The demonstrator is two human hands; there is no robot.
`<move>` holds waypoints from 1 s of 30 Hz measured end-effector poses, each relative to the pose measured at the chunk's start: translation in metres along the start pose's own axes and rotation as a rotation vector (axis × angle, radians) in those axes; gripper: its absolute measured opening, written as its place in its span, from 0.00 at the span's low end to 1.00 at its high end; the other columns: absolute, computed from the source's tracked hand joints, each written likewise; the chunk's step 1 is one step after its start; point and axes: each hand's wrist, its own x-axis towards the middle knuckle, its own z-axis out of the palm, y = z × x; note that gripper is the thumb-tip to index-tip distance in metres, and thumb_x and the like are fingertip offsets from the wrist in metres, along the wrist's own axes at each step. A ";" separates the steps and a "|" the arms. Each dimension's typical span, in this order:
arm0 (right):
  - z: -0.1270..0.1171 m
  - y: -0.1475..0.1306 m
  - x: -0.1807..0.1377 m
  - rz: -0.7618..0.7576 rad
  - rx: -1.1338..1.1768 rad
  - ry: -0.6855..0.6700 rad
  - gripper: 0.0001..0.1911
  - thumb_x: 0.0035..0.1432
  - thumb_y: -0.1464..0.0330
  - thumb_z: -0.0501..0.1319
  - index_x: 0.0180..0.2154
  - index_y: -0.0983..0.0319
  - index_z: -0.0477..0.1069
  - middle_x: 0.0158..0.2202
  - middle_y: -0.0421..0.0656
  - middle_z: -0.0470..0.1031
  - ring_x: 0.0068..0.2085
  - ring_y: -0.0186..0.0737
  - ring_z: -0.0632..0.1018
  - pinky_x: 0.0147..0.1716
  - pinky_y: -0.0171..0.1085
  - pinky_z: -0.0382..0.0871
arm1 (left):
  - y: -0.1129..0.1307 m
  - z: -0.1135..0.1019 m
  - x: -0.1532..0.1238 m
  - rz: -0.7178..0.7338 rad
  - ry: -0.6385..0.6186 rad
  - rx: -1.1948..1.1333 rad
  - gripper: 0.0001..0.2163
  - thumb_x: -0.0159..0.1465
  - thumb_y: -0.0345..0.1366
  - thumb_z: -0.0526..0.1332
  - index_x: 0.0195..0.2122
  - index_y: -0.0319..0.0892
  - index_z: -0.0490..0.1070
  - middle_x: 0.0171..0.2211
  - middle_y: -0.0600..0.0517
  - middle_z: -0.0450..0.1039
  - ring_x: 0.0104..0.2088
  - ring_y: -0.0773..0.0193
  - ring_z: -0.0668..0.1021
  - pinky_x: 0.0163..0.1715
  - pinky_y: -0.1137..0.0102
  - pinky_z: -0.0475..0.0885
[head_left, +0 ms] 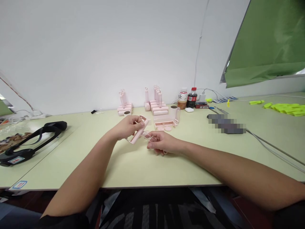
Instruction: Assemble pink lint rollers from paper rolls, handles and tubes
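Note:
My left hand (pixel 128 127) is closed around a long pink plastic part (pixel 140 131) and holds it slanted just above the pale green table (pixel 133 165). My right hand (pixel 160 143) pinches a clear plastic piece (pixel 146 136) against the lower end of that pink part. Both hands meet near the table's middle. A little behind them lies an open pink case (pixel 164 122) with small round pink pieces in front of it.
Stacks of pink parts (pixel 156 105) and another pink stack (pixel 124 108) stand by the wall. Two bottles (pixel 187 98) stand right of them. A black strap device (pixel 30 143) lies far left, bright green pieces (pixel 286 108) far right, and cables (pixel 269 146) cross the right side.

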 end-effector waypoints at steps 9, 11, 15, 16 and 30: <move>-0.010 0.000 -0.003 -0.443 -0.434 0.061 0.04 0.48 0.76 0.56 0.29 0.62 0.64 0.22 0.32 0.50 0.24 0.29 0.56 0.25 0.32 0.51 | -0.010 0.004 0.000 0.133 -0.391 -0.325 0.12 0.63 0.43 0.62 0.37 0.39 0.72 0.26 0.54 0.68 0.24 0.72 0.69 0.25 0.75 0.66; -0.009 0.001 -0.003 -0.458 -0.436 0.036 0.06 0.48 0.76 0.56 0.31 0.62 0.65 0.22 0.32 0.49 0.24 0.29 0.55 0.24 0.32 0.50 | -0.009 0.004 -0.001 0.144 -0.436 -0.299 0.11 0.62 0.43 0.63 0.35 0.38 0.72 0.26 0.54 0.68 0.24 0.71 0.69 0.25 0.74 0.67; -0.007 0.003 -0.003 -0.420 -0.374 0.000 0.05 0.48 0.76 0.56 0.29 0.61 0.63 0.22 0.32 0.48 0.24 0.29 0.55 0.25 0.32 0.50 | -0.009 0.006 0.000 0.120 -0.512 -0.300 0.12 0.61 0.42 0.64 0.35 0.37 0.72 0.25 0.54 0.67 0.24 0.70 0.70 0.25 0.74 0.67; -0.007 0.003 -0.003 -0.398 -0.354 -0.006 0.05 0.48 0.76 0.56 0.28 0.61 0.62 0.23 0.32 0.48 0.24 0.29 0.56 0.25 0.32 0.51 | -0.010 0.007 0.000 0.113 -0.522 -0.306 0.12 0.61 0.42 0.64 0.37 0.37 0.72 0.26 0.53 0.69 0.24 0.70 0.71 0.25 0.74 0.67; -0.007 -0.012 -0.003 -0.119 -0.315 -0.009 0.01 0.46 0.73 0.56 0.25 0.62 0.63 0.21 0.33 0.58 0.24 0.30 0.61 0.25 0.32 0.53 | -0.009 0.021 0.006 0.049 -0.413 -0.509 0.17 0.54 0.43 0.71 0.35 0.38 0.68 0.24 0.53 0.73 0.21 0.70 0.75 0.21 0.77 0.65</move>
